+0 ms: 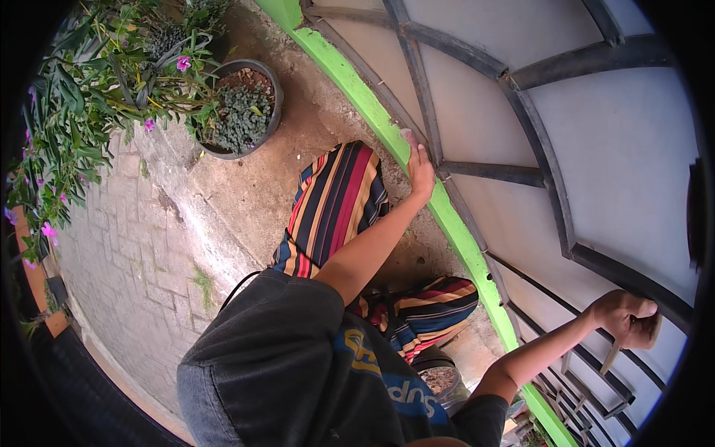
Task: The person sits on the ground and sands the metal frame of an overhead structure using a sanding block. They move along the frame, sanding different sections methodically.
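Observation:
My left hand [422, 170] rests on the bright green painted ledge [349, 84] at the foot of a metal-framed panel wall. A small pinkish shape shows at its fingertips; whether it is a held piece or a fingertip cannot be told. To the lower right, my right hand [628, 321] is closed in a fist around a thin, pale stick or handle [610, 357], whose end points down below the fist. That fist is beside a dark metal bar [631, 276] of the frame. My knees, in striped trousers [341, 207], are bent near the ledge.
A round pot [277, 106] with small grey-green plants and a leafy bush with pink flowers [183, 63] stand at the upper left. Block paving [128, 268] lies left of the concrete strip. A pot of soil [438, 380] is by my body. More dark bars run along the lower right.

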The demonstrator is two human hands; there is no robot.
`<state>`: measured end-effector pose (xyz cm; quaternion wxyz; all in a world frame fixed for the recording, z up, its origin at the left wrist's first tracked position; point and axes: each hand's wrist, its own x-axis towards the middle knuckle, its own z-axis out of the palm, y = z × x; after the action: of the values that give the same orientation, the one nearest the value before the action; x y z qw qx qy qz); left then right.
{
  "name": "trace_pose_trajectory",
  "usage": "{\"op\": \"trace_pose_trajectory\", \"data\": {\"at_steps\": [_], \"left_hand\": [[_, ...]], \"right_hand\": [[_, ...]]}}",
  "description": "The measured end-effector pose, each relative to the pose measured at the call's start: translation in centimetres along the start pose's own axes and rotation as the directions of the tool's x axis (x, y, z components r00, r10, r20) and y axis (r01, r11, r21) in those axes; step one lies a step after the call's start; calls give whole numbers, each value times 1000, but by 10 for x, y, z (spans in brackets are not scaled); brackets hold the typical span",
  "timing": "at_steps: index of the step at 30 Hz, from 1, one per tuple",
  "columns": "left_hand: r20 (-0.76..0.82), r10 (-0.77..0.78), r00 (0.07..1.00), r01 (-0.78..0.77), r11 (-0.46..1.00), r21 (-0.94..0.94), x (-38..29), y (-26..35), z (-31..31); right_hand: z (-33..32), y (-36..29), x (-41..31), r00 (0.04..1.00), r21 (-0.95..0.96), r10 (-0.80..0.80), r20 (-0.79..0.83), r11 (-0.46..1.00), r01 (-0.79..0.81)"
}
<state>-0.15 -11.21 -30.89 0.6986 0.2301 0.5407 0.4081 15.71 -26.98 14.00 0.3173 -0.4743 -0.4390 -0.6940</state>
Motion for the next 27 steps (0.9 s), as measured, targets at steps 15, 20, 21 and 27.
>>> {"op": "trace_pose_trajectory", "data": {"at_steps": [15,20,21,27], "left_hand": [[-50,289,956,-277,946,166,-1,69,6],[177,127,976,-165,962,218,-111,-64,24],[173,77,982,-119,962,247,-132,-59,28],[77,-52,996,32,970,243,-115,-15,29]], "right_hand": [[-13,13,4,986,-44,-120,112,991,125],[2,-5,11,981,-44,-165,99,984,170],[-2,0,7,981,-53,-158,114,985,164],[-8,-7,7,989,-36,-43,144,998,49]]}}
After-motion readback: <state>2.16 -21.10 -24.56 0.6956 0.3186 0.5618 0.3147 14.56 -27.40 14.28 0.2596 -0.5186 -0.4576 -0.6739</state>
